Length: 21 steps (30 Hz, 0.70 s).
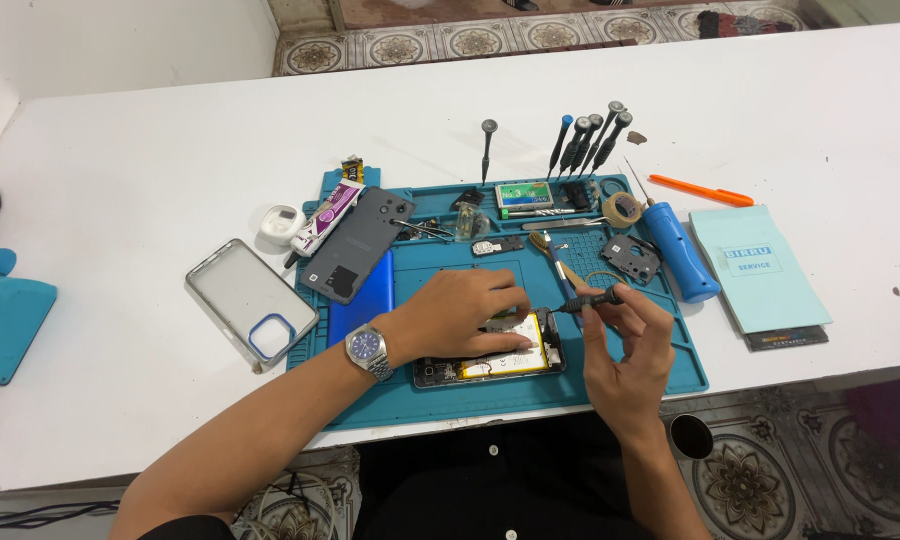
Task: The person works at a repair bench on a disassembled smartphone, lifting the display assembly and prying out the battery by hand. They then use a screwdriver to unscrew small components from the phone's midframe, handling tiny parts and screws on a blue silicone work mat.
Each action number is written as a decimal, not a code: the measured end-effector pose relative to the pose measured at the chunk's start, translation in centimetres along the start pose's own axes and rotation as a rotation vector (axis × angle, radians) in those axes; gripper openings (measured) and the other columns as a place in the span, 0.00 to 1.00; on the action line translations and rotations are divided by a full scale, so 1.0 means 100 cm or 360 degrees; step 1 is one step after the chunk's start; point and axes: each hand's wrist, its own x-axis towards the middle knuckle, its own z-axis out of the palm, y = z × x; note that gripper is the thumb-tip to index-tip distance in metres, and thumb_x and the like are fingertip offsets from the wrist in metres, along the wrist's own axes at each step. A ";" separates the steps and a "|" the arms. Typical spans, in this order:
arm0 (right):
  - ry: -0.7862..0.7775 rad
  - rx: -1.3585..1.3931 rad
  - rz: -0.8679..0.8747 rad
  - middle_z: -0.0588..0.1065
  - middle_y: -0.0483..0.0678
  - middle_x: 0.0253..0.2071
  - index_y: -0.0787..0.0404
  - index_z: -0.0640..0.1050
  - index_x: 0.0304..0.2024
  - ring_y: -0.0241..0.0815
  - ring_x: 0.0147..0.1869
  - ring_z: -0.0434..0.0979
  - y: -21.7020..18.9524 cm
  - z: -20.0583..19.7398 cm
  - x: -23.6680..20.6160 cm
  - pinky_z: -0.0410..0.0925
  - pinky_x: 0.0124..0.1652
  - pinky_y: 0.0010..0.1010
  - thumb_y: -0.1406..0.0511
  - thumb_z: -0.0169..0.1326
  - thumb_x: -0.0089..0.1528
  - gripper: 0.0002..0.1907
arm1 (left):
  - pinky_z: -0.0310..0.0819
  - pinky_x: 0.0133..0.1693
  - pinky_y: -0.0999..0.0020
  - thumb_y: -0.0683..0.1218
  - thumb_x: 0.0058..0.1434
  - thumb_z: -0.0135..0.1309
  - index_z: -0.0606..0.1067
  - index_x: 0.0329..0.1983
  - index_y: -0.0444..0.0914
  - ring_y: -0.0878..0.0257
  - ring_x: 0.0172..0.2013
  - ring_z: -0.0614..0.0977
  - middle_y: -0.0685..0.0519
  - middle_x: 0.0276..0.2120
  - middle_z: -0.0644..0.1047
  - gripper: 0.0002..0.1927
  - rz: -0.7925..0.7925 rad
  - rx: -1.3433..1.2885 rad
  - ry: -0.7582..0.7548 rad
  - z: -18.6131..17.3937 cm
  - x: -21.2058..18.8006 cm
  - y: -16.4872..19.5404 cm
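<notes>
from the head camera, the left hand (460,312) lies palm-down, fingers spread, pressing on an opened phone (490,362) with a yellow-labelled battery, which lies near the front edge of the blue repair mat (660,365) on the white table (130,170). the right hand (625,355) pinches a small black screwdriver (585,300) between thumb and fingers, its tip pointing at the phone's upper right corner. a grey back cover (355,245), a clear case (250,298), a blue electric screwdriver (678,250) and upright screwdrivers (585,140) lie around.
</notes>
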 end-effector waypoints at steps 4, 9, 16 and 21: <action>0.0012 0.0008 0.0012 0.79 0.60 0.48 0.65 0.62 0.59 0.45 0.51 0.83 -0.001 0.000 0.000 0.77 0.51 0.34 0.76 0.54 0.68 0.21 | 0.71 0.29 0.62 0.66 0.62 0.56 0.78 0.39 0.44 0.59 0.31 0.80 0.57 0.32 0.76 0.22 0.0015 -0.0003 0.0018 0.000 0.000 0.000; -0.0004 0.0016 -0.0022 0.79 0.60 0.49 0.65 0.61 0.60 0.45 0.51 0.83 -0.002 -0.001 0.001 0.77 0.52 0.34 0.77 0.54 0.68 0.21 | 0.71 0.30 0.61 0.66 0.62 0.56 0.78 0.39 0.44 0.59 0.31 0.80 0.57 0.32 0.76 0.22 0.0021 0.0003 0.0025 0.000 0.000 0.000; 0.0010 0.0016 -0.0025 0.79 0.60 0.49 0.65 0.61 0.60 0.44 0.51 0.83 -0.004 -0.002 0.002 0.77 0.51 0.34 0.78 0.53 0.67 0.22 | 0.72 0.30 0.62 0.66 0.62 0.56 0.78 0.38 0.44 0.59 0.32 0.80 0.57 0.31 0.76 0.22 0.0007 -0.0012 0.0014 0.000 0.002 0.001; 0.0006 0.0024 -0.0015 0.79 0.61 0.49 0.65 0.61 0.60 0.45 0.51 0.83 -0.003 -0.002 0.002 0.77 0.53 0.34 0.78 0.53 0.67 0.22 | 0.71 0.30 0.61 0.65 0.62 0.56 0.78 0.39 0.44 0.59 0.32 0.80 0.57 0.32 0.76 0.21 0.0018 -0.0016 0.0022 -0.001 0.002 0.001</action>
